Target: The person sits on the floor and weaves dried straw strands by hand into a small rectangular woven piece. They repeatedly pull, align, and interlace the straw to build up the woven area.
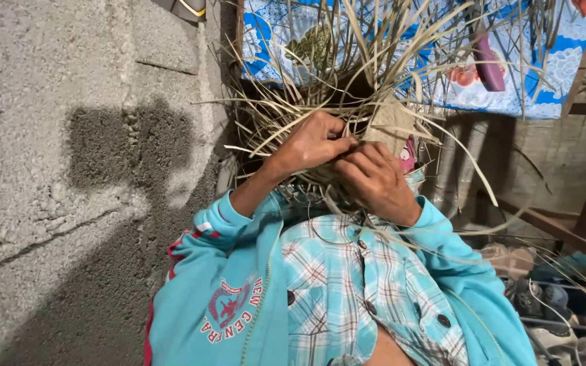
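Both the left hand (310, 144) and right hand (374, 179) pinch dry straw strips (347, 74) with closed fingers; a hard tug might snap one.

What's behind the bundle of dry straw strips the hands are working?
Behind the straw strips: a blue-and-white floral cloth. Both hands, left hand and right hand, cover the woven part.

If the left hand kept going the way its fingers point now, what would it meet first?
The left hand points rightward into the woven straw piece, already touching its strips, with the right hand pressed close just beyond. Depth is hard to judge.
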